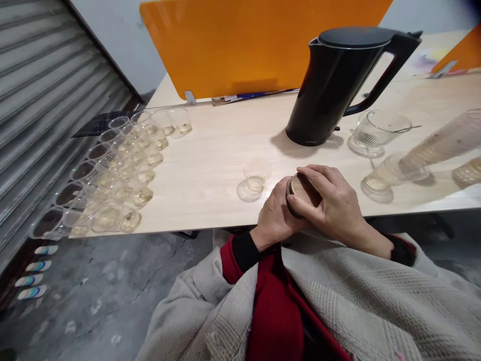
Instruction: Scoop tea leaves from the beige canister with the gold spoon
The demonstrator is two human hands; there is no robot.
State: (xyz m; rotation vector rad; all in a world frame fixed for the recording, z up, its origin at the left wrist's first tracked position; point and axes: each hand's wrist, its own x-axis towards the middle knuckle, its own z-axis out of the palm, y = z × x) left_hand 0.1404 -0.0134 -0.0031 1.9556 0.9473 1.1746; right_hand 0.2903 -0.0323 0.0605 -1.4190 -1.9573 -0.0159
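Wood-brown top, dark rim: small round container (302,187) is between both hands, over the near edge of the table (214,155). Left hand (277,213) wraps its side, fingers closed round it; right hand (332,203) grips from above, thumb and fingertips curled over the rim. Can't tell if the top is a loose lid, or what's inside. Main risk: container slips, since it sits at the table edge above the person's lap; a weak left hold or a sudden twist by the right could cause that. If the top lifts off abruptly, contents could spill onto clothing or floor. Second risk: single clear cup (257,176), just beyond the left hand with a little pale liquid in it; looks like light plastic, so a knuckle or elbow swing could tip it. Black kettle (325,90) stands farther back, handle to the right; a wide right-arm reach might catch it, fill level not visible. Ribbed glass bowl (379,128) with a thin utensil sticking out, easy to snag. Cup stack (439,143) at right appears tilted, maybe lens stretch; could topple if bumped. Crowded filled cups (124,170) at the left end, some close to the edge: one knock might push several over.
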